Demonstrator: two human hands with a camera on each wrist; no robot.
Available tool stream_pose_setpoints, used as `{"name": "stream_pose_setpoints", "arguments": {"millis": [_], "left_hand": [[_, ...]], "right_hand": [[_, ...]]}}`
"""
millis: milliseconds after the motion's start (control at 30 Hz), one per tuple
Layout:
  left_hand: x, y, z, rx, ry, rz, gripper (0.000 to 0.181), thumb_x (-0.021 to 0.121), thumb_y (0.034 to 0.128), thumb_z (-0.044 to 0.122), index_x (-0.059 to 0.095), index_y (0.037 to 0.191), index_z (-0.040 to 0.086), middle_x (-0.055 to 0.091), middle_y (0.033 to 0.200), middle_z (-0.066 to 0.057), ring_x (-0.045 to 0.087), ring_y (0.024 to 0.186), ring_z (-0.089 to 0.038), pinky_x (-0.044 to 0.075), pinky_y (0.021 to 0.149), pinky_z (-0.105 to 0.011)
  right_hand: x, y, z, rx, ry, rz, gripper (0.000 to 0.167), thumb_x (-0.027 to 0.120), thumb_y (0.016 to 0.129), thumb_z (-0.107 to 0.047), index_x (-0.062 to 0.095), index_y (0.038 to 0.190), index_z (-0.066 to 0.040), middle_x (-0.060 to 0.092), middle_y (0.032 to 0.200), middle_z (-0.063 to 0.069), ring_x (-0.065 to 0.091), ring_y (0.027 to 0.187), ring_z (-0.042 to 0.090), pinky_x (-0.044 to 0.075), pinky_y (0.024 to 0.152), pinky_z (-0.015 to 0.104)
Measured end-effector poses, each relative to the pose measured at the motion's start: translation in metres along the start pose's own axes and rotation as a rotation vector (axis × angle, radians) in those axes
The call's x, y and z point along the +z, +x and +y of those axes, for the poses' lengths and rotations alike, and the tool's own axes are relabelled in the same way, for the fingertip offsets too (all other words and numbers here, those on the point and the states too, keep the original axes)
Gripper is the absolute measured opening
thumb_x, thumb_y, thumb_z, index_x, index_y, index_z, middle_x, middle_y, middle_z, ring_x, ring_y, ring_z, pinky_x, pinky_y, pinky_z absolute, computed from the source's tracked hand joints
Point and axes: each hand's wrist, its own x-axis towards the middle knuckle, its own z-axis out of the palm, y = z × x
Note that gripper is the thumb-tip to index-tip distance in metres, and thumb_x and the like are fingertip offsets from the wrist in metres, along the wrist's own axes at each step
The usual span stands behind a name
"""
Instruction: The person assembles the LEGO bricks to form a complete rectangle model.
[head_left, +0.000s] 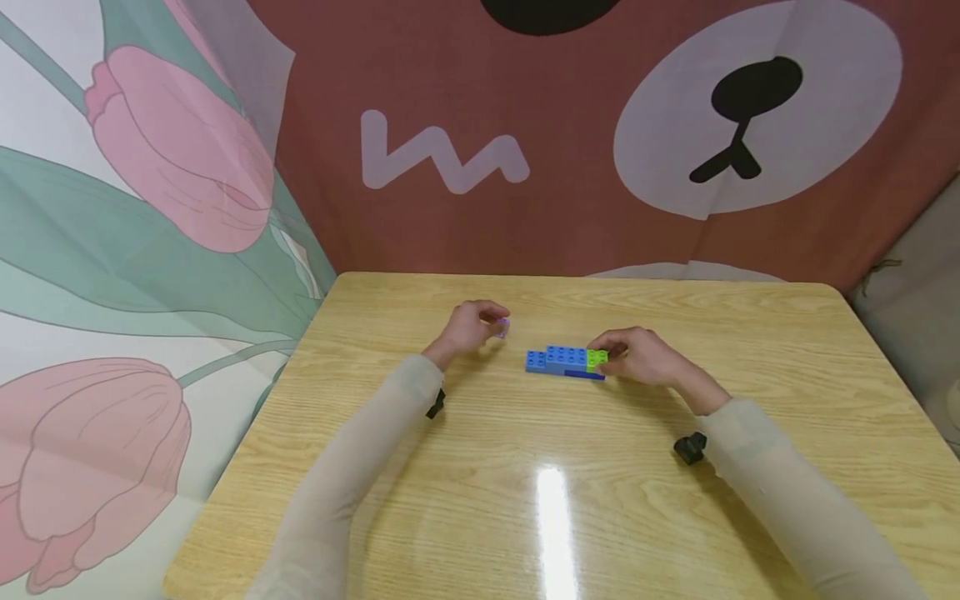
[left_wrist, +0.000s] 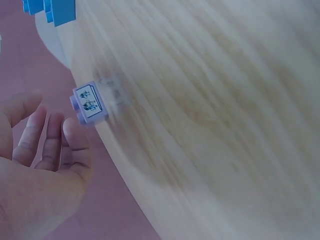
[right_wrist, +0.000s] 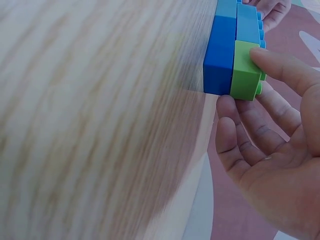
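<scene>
A small purple brick (left_wrist: 90, 104) with a printed picture on its side stands on the table. My left hand (head_left: 468, 327) hovers beside it; the left wrist view shows a gap between the loosely bent fingers (left_wrist: 75, 135) and the brick. To the right lies a row of joined bricks: a light blue brick (head_left: 566, 358) with a bright green brick (head_left: 596, 359) at its right end, on a lower layer that includes a dark blue brick (right_wrist: 218, 55). My right hand (head_left: 645, 357) pinches the green brick, its thumb (right_wrist: 275, 62) on one side and fingertips by the end.
The wooden table (head_left: 465, 500) carries the bricks, well back toward its far edge. Behind it hangs a red-brown cloth (head_left: 570, 217) with a bear face, and at left a tulip-patterned cloth (head_left: 135, 292). Black wrist cameras sit under both sleeves.
</scene>
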Motion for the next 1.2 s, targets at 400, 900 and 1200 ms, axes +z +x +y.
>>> {"name": "stream_pose_setpoints", "arguments": {"millis": [400, 900, 1200], "left_hand": [[0.000, 0.005, -0.007, -0.025, 0.023, 0.020, 0.026, 0.067, 0.0963, 0.013, 0.070, 0.122, 0.009, 0.069, 0.123, -0.007, 0.064, 0.116, -0.024, 0.056, 0.092, -0.036], [0.002, 0.005, -0.012, -0.073, 0.059, -0.029, 0.036, 0.076, 0.0878, 0.006, 0.069, 0.123, 0.012, 0.069, 0.121, -0.006, 0.062, 0.113, -0.023, 0.052, 0.098, -0.037], [0.004, 0.003, -0.013, -0.086, 0.068, -0.046, 0.040, 0.076, 0.0880, 0.008, 0.068, 0.127, 0.013, 0.069, 0.123, -0.006, 0.061, 0.109, -0.022, 0.054, 0.090, -0.033]], "right_hand": [[0.000, 0.000, 0.001, -0.012, 0.010, 0.002, 0.035, 0.075, 0.090, -0.019, 0.070, 0.124, -0.014, 0.072, 0.113, 0.005, 0.064, 0.095, 0.018, 0.054, 0.078, 0.033], [0.000, -0.001, 0.002, -0.015, 0.024, -0.001, 0.035, 0.075, 0.090, -0.019, 0.069, 0.124, -0.014, 0.072, 0.112, 0.005, 0.063, 0.095, 0.019, 0.054, 0.076, 0.032], [0.001, -0.001, 0.003, -0.025, 0.024, -0.002, 0.035, 0.075, 0.090, -0.019, 0.069, 0.124, -0.013, 0.072, 0.112, 0.005, 0.063, 0.095, 0.018, 0.054, 0.076, 0.032]]}}
